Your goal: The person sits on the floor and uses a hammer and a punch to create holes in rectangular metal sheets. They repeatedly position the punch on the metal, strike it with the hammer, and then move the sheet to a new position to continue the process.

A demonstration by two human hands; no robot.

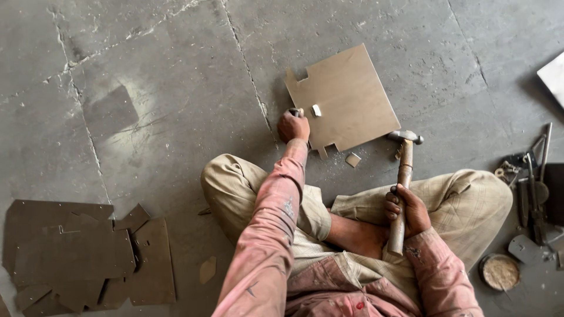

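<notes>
A square metal sheet with notched corners lies flat on the concrete floor in front of me. My left hand is closed around a short chisel-like tool, its tip at the sheet's left edge. A small bright metal piece rests on the sheet close by. My right hand grips the wooden handle of a hammer; its steel head hovers near the sheet's lower right corner. A small cut-off scrap lies just below the sheet.
A pile of cut metal sheets and offcuts lies at lower left. Hand tools, including pliers or shears, and a round tin sit at right. A pale sheet corner shows at the right edge. I sit cross-legged.
</notes>
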